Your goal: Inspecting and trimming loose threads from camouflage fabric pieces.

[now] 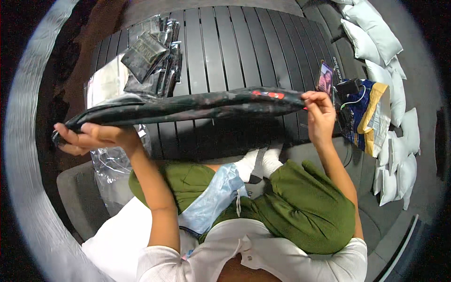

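A long dark cloth (202, 105), black with a muted pattern and a red patch towards its right end, is stretched lengthwise between my two hands above the table edge. Around its left end curl the fingers of my left hand (91, 137). At the opposite end, my right hand (321, 115) pinches the fabric between thumb and fingers. The cloth hangs in loose lengthwise folds and tilts slightly up to the right. Across my lap lies a shiny light-blue fabric piece (211, 197).
Dark items in clear plastic packets (152, 58) are stacked at the back left of the black slatted table (225, 51). Crumpled clear plastic bags (115, 171) lie at left. A lit phone (325, 76) and a blue-and-yellow bag (373, 115) stand right, beyond them white cushions (397, 89).
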`<state>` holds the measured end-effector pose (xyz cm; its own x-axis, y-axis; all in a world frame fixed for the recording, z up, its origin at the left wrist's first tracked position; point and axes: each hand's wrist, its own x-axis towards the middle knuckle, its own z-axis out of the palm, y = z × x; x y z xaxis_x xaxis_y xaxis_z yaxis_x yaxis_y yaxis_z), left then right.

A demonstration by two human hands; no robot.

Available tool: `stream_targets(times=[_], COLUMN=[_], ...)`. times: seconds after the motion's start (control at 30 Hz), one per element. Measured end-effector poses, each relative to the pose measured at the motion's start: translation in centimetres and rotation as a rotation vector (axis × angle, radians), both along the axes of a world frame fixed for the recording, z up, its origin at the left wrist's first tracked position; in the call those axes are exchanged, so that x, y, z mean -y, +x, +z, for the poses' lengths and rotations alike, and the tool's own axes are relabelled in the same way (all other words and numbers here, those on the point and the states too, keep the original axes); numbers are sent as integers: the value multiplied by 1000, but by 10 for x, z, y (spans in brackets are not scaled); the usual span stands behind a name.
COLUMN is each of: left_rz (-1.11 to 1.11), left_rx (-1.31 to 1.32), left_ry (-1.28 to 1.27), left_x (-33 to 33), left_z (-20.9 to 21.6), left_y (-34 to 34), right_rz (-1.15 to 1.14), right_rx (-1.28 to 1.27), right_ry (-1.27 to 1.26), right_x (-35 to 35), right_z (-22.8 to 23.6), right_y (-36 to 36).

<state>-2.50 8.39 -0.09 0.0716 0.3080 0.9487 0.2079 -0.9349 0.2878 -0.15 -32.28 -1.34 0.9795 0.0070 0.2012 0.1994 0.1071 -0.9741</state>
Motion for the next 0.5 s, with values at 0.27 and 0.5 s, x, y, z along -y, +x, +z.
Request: stream_targets(times=[0.27, 0.5], left_rz=[216, -347], left_rx=[-40, 182], left_ry=[618, 219], left_x=[-28, -37], left_z=[20, 24], left_y=[-27, -15], right_rz=[69, 21], right_rx=[-165, 201], right_ry=[-95, -374], right_x=[-8, -14], right_z=[-30, 5], right_y=[-19, -21])
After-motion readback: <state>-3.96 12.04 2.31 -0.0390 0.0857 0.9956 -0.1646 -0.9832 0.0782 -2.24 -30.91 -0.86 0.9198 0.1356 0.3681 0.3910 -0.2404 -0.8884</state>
